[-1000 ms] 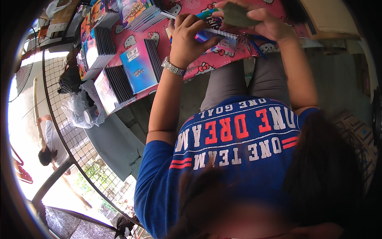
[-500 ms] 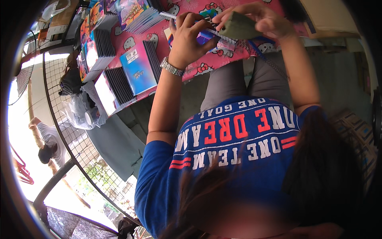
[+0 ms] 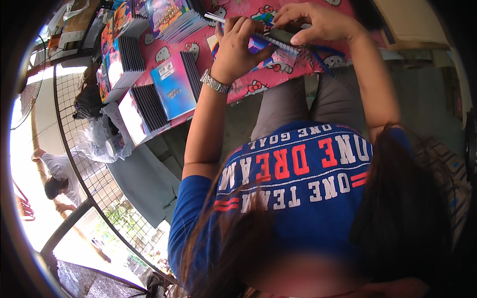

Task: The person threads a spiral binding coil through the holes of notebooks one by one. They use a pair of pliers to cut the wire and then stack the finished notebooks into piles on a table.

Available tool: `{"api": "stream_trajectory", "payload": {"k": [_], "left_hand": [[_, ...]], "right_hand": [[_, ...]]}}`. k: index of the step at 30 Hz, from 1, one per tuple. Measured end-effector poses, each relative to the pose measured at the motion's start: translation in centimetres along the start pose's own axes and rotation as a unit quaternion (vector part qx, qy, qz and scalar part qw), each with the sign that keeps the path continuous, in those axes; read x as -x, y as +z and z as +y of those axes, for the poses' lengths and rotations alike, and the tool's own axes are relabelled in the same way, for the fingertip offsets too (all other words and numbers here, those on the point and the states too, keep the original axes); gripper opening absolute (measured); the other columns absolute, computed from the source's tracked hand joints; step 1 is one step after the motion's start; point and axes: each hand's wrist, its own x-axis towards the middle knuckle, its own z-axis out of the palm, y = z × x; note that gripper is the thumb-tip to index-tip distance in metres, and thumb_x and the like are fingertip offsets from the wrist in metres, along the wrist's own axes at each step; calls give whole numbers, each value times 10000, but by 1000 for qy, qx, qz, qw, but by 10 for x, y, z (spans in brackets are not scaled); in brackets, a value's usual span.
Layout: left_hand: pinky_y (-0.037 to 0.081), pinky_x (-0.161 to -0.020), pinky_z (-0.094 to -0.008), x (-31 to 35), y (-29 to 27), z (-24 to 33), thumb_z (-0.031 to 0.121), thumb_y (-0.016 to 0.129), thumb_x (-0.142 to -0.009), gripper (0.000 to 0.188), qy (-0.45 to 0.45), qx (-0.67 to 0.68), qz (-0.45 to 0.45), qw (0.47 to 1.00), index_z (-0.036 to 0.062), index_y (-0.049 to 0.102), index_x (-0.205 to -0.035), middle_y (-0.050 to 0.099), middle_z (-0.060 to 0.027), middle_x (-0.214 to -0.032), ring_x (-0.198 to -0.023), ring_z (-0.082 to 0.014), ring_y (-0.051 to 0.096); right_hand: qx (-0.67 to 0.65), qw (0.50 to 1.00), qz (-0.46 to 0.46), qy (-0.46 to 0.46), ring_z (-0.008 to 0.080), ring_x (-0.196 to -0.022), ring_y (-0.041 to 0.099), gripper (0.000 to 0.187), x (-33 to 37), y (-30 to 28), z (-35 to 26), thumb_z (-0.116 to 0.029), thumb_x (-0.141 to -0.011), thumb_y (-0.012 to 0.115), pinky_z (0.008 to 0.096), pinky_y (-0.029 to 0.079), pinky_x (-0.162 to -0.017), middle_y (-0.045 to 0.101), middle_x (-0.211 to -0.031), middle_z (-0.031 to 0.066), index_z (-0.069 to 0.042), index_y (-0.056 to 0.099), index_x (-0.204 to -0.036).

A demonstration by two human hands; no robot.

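A table (image 3: 164,52) under a pink patterned cloth carries the work, and most of what lies on it looks finished: stacks of bound notebooks (image 3: 130,59) with black spiral spines sit along its left edge, a fanned pile of colourful notebooks (image 3: 171,20) lies toward the far left corner, and a single blue-covered notebook (image 3: 174,89) lies flat by the near edge. Judging from these, a good many books are already bound and set aside, while one is in hand. That one, a small notebook (image 3: 271,47) with a purple and pale cover, is held over the near edge of the table in front of the person. The left hand (image 3: 238,42), a metal watch (image 3: 214,82) at its wrist, is clenched around the notebook's left side. The right hand (image 3: 318,22) pinches its upper edge where the wire spiral (image 3: 298,49) runs; whether the spiral is fully threaded cannot be told.
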Motion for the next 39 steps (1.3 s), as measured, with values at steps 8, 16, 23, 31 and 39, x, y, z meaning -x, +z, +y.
{"api": "stream_trajectory", "payload": {"k": [8, 16, 23, 31, 39], "left_hand": [[393, -915, -435, -1, 3, -2, 212, 861, -618, 456, 2, 0, 16, 1000, 106, 627, -995, 630, -10, -950, -1015, -253, 545], [435, -944, -391, -9, -18, -43, 236, 880, -644, 417, 31, -21, 30, 999, 80, 680, -975, 668, -46, -1042, -1116, -297, 548], [468, -893, -395, -6, -8, -28, 204, 879, -648, 363, -16, -3, 36, 999, 71, 678, -919, 655, -37, -917, -1021, -284, 558], [480, -851, -405, -9, -9, -24, 161, 840, -625, 388, -26, 39, 49, 998, 95, 659, -962, 662, -38, -926, -997, -300, 548], [479, -902, -428, 2, -28, -50, 64, 758, -676, 354, -48, -26, 39, 998, 91, 652, -1013, 637, -92, -1046, -1054, -338, 562]], "right_hand": [[35, 997, -28, -63, 163, -1095, 575, 462, -11, -7, 3, -153, -785, 778, 324, 474, -940, 606, -1212, 85, 0, 633, -1196], [-93, 995, -24, -22, 159, -1028, 628, 453, -24, -22, 7, -86, -799, 699, 291, 497, -912, 666, -1126, 70, -2, 607, -1234], [-237, 965, -54, -101, 185, -1069, 630, 514, -24, -17, 21, -121, -795, 755, 325, 488, -955, 664, -1164, 84, 1, 595, -1268], [-138, 986, -58, -66, 195, -1078, 629, 505, -42, -33, 22, -129, -811, 742, 325, 494, -948, 652, -1203, 104, -2, 591, -1275], [13, 1000, 7, 13, 160, -996, 642, 494, -61, -33, 18, -143, -808, 743, 319, 513, -887, 676, -1113, 87, 3, 598, -1256]]}}
